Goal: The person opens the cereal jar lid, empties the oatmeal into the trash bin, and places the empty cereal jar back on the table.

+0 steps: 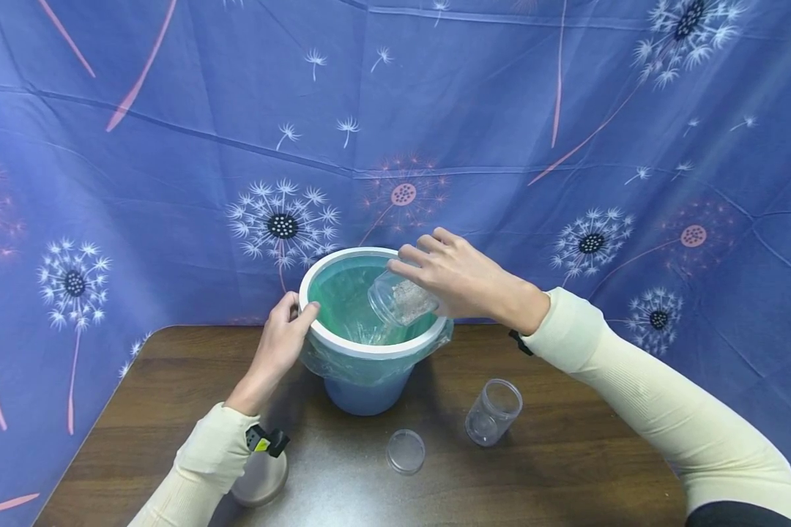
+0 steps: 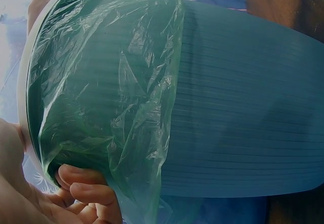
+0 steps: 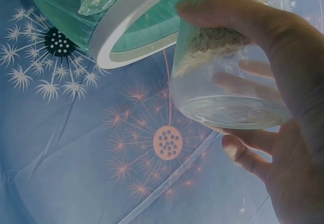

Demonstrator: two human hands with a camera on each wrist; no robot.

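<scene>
A blue trash bin (image 1: 369,395) stands on the table, lined with a thin green plastic bag (image 2: 109,77) folded over its outside under a white rim ring (image 1: 369,350). My left hand (image 1: 278,342) grips the bin's left edge, thumb over the ring and fingers curled beneath it. Above the right part of the bin's mouth, my right hand (image 1: 464,278) holds a clear jar (image 3: 202,89) tipped with its mouth toward the inside. Pale coarse grains (image 3: 215,44) lie along the jar's wall near its mouth. Fingers show through the clear plastic in the right wrist view.
On the brown wooden table (image 1: 567,439), a second clear jar (image 1: 493,413) stands right of the bin. A clear round lid (image 1: 406,451) lies in front of it. Partly under the left forearm is a round beige object (image 1: 261,483). A blue dandelion-print cloth (image 1: 191,183) hangs behind.
</scene>
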